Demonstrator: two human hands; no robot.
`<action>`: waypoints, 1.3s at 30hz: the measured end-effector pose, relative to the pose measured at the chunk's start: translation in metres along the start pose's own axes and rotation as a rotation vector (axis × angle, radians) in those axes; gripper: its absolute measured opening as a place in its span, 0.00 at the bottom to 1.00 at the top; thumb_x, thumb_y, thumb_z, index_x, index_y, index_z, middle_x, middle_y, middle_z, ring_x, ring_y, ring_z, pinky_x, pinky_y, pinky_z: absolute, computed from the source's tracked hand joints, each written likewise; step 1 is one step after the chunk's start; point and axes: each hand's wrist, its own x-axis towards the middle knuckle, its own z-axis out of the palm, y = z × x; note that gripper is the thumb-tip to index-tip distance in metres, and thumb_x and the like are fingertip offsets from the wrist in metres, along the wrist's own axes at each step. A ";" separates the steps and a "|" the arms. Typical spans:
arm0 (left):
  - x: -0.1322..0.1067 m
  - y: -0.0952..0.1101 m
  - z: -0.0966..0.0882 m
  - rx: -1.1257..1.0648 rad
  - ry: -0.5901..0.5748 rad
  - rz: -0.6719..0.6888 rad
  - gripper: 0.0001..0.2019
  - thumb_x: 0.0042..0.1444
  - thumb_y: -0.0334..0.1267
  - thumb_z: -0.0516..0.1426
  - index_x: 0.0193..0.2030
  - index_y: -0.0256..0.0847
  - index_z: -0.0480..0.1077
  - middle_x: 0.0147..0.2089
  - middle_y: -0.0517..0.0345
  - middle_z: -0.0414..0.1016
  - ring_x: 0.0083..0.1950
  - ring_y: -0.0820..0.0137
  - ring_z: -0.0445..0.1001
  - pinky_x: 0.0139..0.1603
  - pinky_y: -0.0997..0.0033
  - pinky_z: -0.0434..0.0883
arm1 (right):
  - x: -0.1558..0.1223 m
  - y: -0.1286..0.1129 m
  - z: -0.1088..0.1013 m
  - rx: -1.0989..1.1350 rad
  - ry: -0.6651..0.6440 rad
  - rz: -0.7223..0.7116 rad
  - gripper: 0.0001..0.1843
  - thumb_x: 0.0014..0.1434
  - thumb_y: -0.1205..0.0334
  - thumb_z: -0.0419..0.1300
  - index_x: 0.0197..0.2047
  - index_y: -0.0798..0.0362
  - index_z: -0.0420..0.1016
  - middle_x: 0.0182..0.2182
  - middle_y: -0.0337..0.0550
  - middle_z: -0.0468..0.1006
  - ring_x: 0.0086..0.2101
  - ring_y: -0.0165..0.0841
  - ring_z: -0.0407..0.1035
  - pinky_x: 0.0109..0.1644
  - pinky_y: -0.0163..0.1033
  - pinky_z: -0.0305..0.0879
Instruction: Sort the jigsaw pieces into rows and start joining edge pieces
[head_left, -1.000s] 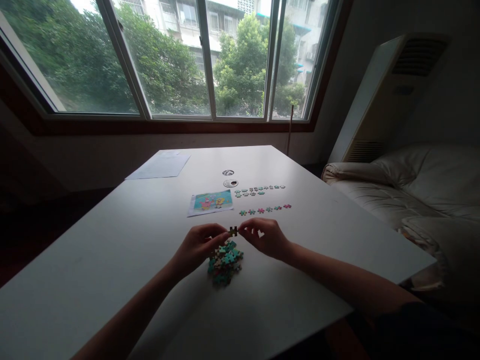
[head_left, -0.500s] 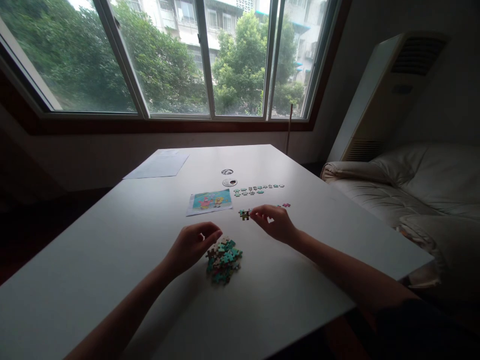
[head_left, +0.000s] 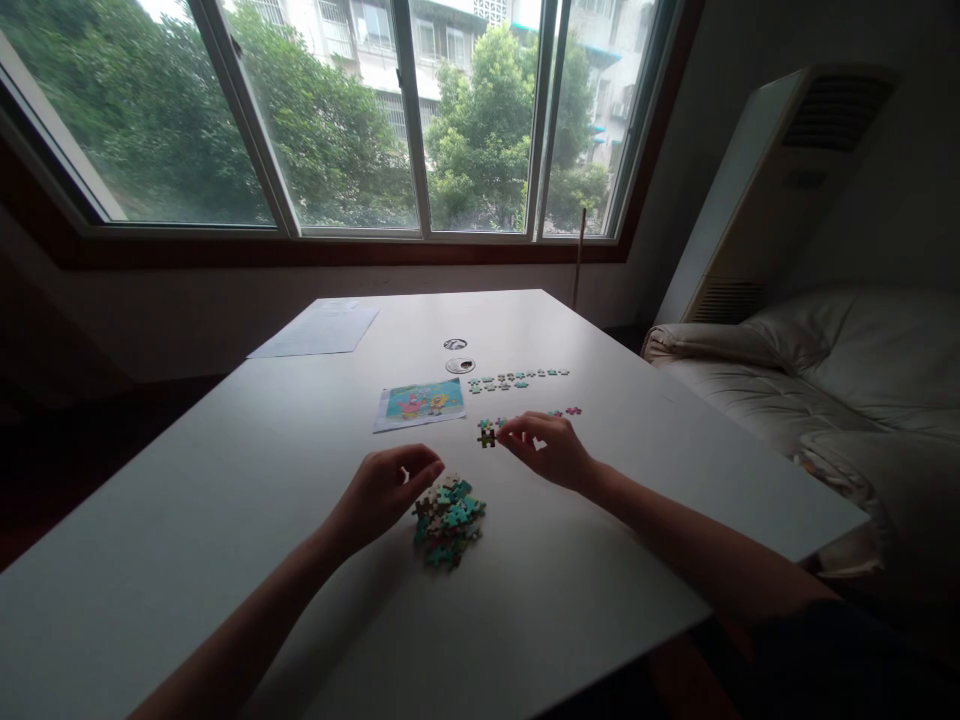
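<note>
My right hand (head_left: 546, 447) pinches a dark puzzle piece (head_left: 487, 438) just above the white table (head_left: 225, 480), beside the near row of loose pieces (head_left: 564, 411) that it partly hides. My left hand (head_left: 386, 491) hovers at the left edge of a heap of puzzle pieces (head_left: 448, 520), fingers curled with thumb and forefinger close together and nothing seen in them. A colourful reference picture (head_left: 420, 402) lies beyond the heap.
A second row of pieces (head_left: 517, 379) lies farther back, near two round table grommets (head_left: 459, 364). A sheet of paper (head_left: 315, 331) rests at the far left. A pale sofa (head_left: 825, 370) stands to the right of the table, and windows fill the far wall.
My right hand carried the dark piece away from my left hand, up and right to the near row, then lowered it slightly. My left hand let go and stayed by the heap.
</note>
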 end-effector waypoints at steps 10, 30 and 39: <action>-0.001 -0.001 0.000 0.022 -0.004 0.007 0.13 0.54 0.43 0.51 0.30 0.36 0.71 0.24 0.59 0.72 0.23 0.76 0.64 0.24 0.78 0.62 | 0.001 -0.002 -0.001 -0.021 -0.004 -0.013 0.11 0.57 0.58 0.52 0.33 0.53 0.73 0.25 0.40 0.73 0.22 0.24 0.62 0.29 0.31 0.61; 0.001 -0.017 -0.004 0.048 -0.010 -0.024 0.13 0.53 0.43 0.52 0.30 0.36 0.71 0.23 0.59 0.71 0.23 0.76 0.63 0.23 0.78 0.62 | -0.010 0.123 -0.123 -0.178 -0.381 0.584 0.15 0.48 0.54 0.58 0.31 0.58 0.76 0.27 0.46 0.76 0.26 0.29 0.66 0.30 0.32 0.59; 0.002 -0.018 -0.003 0.091 -0.024 -0.019 0.14 0.54 0.44 0.51 0.30 0.36 0.71 0.23 0.60 0.71 0.22 0.76 0.62 0.23 0.79 0.61 | -0.018 0.137 -0.122 -0.248 -0.448 0.595 0.17 0.48 0.52 0.57 0.33 0.57 0.76 0.29 0.47 0.76 0.30 0.31 0.67 0.32 0.32 0.59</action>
